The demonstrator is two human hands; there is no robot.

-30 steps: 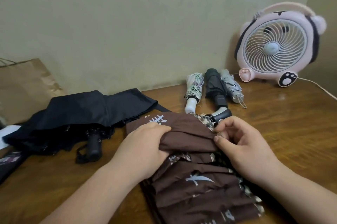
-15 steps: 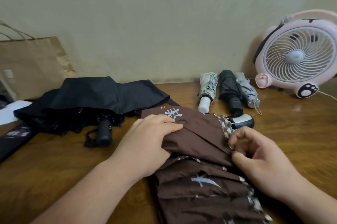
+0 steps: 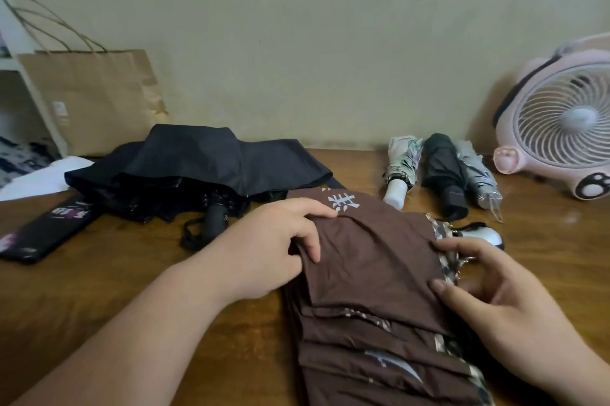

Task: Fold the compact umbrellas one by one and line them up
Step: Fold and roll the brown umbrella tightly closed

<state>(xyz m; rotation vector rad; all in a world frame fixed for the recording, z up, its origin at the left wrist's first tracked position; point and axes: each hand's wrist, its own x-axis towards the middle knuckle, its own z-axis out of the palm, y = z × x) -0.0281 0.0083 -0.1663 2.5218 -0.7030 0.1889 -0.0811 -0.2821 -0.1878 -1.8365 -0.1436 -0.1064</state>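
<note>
The brown umbrella (image 3: 369, 260) lies half-pleated on the surface (image 3: 132, 290). The left hand (image 3: 270, 247) grips a fold of its cloth; the right hand (image 3: 495, 303) pinches the cloth's edge by the handle (image 3: 483, 235). Three folded umbrellas (image 3: 442, 171) lie side by side behind it

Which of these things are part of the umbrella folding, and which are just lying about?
Part of the job: brown umbrella, gripped by the left hand and right hand; unfolded black umbrella; three folded umbrellas in a row.
Just lying about: pink fan; paper bag.
</note>
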